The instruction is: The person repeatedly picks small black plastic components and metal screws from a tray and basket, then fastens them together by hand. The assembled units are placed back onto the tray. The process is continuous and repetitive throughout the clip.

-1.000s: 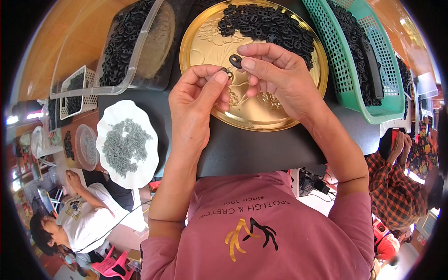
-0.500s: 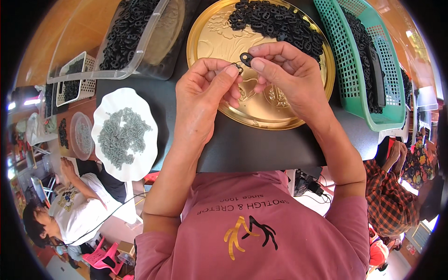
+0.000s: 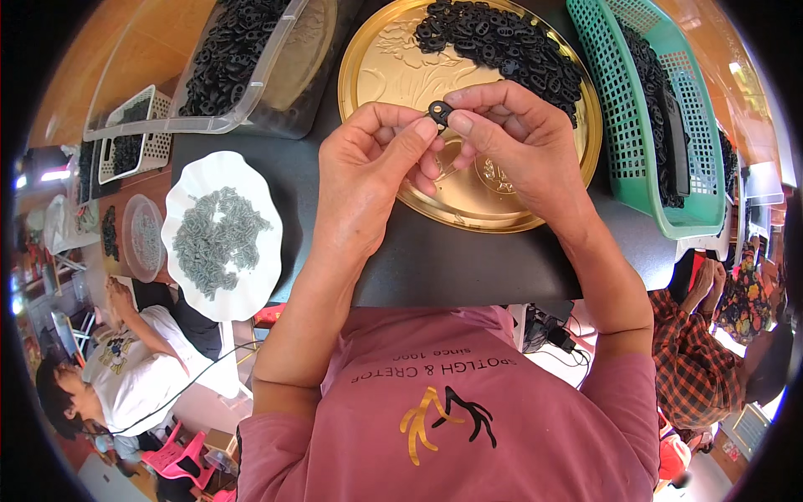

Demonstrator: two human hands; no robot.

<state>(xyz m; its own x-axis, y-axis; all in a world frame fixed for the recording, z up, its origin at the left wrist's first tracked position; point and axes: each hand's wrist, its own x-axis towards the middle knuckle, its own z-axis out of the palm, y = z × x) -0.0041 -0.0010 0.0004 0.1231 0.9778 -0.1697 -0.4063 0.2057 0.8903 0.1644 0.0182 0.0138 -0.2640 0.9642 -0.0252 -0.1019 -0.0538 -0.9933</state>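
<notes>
Over the golden tray (image 3: 376, 71), both hands meet at a small black oval part with holes (image 3: 439, 110). My right hand (image 3: 523, 138) pinches its right end between thumb and forefinger. From the other side, my left hand (image 3: 372, 159) is closed, with its thumb and forefinger tips against the part's left edge. A small dark piece between those left fingertips is mostly hidden. Many similar black parts (image 3: 510, 50) lie heaped along the far and right side of the tray.
A scalloped white plate (image 3: 266, 251) at left holds small grey screw-like pieces (image 3: 222, 243). Behind it stands a clear plastic bin (image 3: 251, 100) of black parts. At right is a green basket (image 3: 627, 159) with black parts. Other people sit at both sides.
The gap between my hands has closed. The black oval part in my right hand now meets my left fingertips, covering most of the small dark piece there.
</notes>
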